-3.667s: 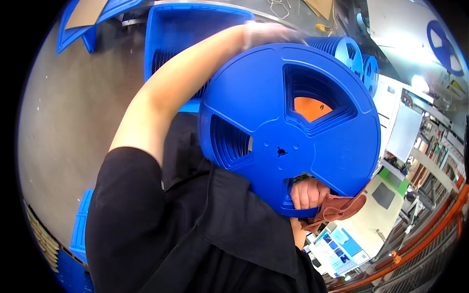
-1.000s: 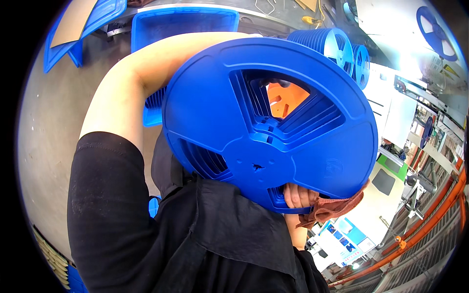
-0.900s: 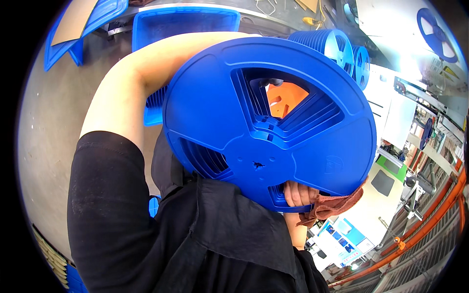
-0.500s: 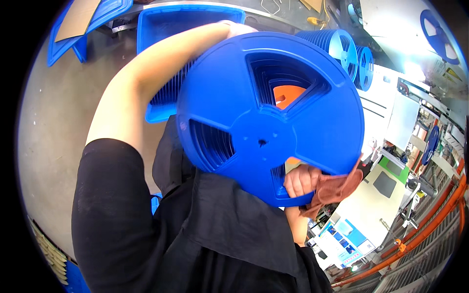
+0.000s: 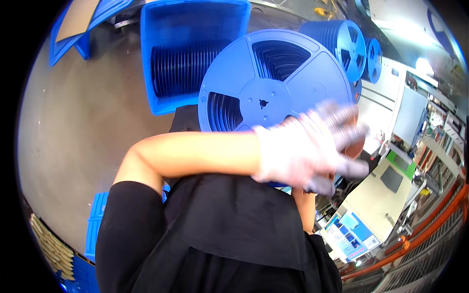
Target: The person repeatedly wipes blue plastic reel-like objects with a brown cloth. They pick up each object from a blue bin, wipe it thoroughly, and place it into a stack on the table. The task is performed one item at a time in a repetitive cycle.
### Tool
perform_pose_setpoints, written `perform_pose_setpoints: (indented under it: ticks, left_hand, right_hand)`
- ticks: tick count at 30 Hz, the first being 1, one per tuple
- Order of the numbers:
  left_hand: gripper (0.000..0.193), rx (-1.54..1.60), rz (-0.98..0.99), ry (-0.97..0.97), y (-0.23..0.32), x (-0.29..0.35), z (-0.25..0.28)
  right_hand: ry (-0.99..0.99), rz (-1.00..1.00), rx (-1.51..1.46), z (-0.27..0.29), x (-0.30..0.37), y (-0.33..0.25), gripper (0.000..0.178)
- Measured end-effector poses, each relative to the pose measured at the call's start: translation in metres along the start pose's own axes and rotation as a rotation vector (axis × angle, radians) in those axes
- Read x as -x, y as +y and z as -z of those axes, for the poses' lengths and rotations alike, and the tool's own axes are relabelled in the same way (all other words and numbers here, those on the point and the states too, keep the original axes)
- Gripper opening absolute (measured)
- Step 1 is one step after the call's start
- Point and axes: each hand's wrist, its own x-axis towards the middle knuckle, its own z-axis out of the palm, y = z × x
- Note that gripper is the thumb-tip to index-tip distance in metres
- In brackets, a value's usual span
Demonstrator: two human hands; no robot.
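Note:
A stack of blue reels (image 5: 254,93) with cut-out windows fills the middle of the view, flat side towards me. My left hand (image 5: 312,146), in a white glove with grey fingertips, reaches across the lower right of the stack. Its fingers are spread and blurred, with nothing seen in them. Beside the fingertips, a piece of brown cloth (image 5: 355,146) shows at the stack's right edge. Only my right forearm (image 5: 305,210) shows, coming up below the stack. My right hand and its fingers are hidden behind the left glove.
A blue crate (image 5: 146,58) at the upper left holds a row of dark blue reels (image 5: 188,68). More blue reels (image 5: 342,46) stand at the upper right. To the right are a pale machine panel (image 5: 373,195) and an orange pipe (image 5: 425,234). A blue lidded box (image 5: 95,219) sits at lower left.
My left hand has left the stack's top edge and swung down and right across its front, now covering my right hand. The stack has shifted slightly; the crate beside it shows more.

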Motion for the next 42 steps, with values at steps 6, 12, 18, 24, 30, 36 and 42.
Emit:
perform_pose_setpoints:
  ticks: [6,12,18,24,30,36,42]
  left_hand:
    - [0.018,-0.173,-0.047,0.105,-0.017,0.0,-0.037]
    - [0.031,-0.179,0.354,0.377,-0.076,0.063,0.012]
    - [0.053,-0.229,0.261,0.005,-0.056,0.065,-0.018]
    - [0.044,-0.459,0.689,0.151,-0.161,0.14,-0.003]
    - [0.048,-0.064,0.901,0.362,-0.128,0.213,0.05]
    - [0.069,-0.493,0.487,-0.678,-0.061,0.125,0.061]
    - [0.051,-0.554,0.39,-0.654,-0.071,0.143,0.059]
  right_hand:
    - [0.091,0.007,0.06,0.002,-0.016,-0.007,0.046]
    - [0.112,0.05,0.095,0.006,-0.021,-0.014,0.047]
    - [0.293,0.107,0.081,0.006,-0.006,-0.008,0.048]
    - [0.386,0.144,0.185,0.0,-0.009,-0.01,0.049]
    - [0.32,0.314,0.041,0.011,0.007,-0.022,0.041]
    - [0.296,0.299,-0.023,0.013,-0.012,-0.035,0.041]
    - [0.423,0.17,0.106,0.006,-0.021,-0.04,0.045]
